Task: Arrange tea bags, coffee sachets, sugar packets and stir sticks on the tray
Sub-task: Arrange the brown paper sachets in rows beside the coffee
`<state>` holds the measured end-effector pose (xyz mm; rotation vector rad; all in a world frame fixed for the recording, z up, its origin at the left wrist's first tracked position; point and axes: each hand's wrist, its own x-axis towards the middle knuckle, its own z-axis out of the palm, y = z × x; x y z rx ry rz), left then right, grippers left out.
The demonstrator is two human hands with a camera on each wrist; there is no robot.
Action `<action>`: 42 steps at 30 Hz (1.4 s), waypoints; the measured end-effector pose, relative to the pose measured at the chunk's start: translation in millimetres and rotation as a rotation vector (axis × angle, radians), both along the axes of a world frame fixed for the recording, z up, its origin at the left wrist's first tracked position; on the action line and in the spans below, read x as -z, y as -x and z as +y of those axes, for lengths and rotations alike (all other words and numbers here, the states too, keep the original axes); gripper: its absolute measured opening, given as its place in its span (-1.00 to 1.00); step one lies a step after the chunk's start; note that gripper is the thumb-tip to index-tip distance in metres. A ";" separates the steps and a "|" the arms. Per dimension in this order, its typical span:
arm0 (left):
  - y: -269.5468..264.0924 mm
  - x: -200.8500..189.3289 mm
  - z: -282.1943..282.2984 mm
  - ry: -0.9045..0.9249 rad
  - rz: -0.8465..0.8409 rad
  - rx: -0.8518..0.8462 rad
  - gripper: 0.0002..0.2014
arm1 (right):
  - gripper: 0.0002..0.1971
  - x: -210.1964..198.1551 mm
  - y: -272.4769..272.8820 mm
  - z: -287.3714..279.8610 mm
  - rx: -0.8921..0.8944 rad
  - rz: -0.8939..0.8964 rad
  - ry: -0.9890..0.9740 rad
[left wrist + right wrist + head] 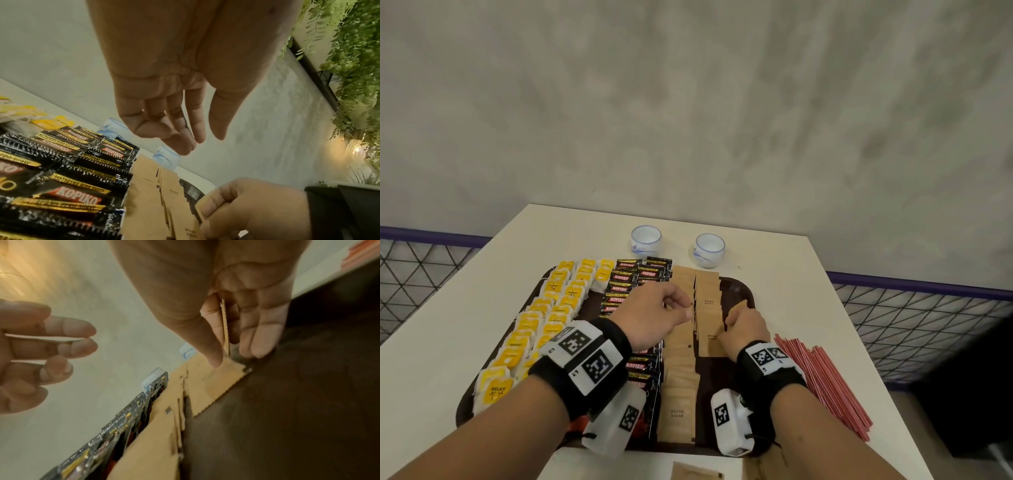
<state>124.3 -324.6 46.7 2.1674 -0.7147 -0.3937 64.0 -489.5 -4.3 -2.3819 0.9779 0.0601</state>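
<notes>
Right hand (746,329) pinches a brown packet (738,306), print probably "BROWN SUGAR". Left hand (654,310) loosely curled, holding nothing, above black "KOPIKO" sachets (619,287). Yellow teabag (494,389) reads "RELAX".

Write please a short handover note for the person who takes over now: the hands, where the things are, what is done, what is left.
Left hand: holds nothing, fingers loosely curled, above the sugar rows.
Right hand: pinches one brown sugar packet upright over the right sugar row.
On the tray: yellow tea bags at left, Kopiko coffee sachets next, two rows of sugar packets.
Stir sticks: on the table, right of the tray.
Two cups stand behind the tray.
Left: set down the held packet, move the sticks onto the tray.
</notes>
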 end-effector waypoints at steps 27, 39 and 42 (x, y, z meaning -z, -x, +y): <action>47.4 -5.4 -0.3 0.252 0.229 0.051 -0.93 | -0.86 -39.8 77.3 3.0 0.103 -0.512 -0.848; 64.5 -8.9 -0.1 -0.047 -0.381 0.159 -0.92 | -0.74 -46.4 71.3 2.6 0.188 -0.557 -0.883; 56.8 -7.3 5.6 0.062 -0.175 0.061 -0.94 | -0.76 -41.0 71.5 -2.7 0.158 -0.549 -0.783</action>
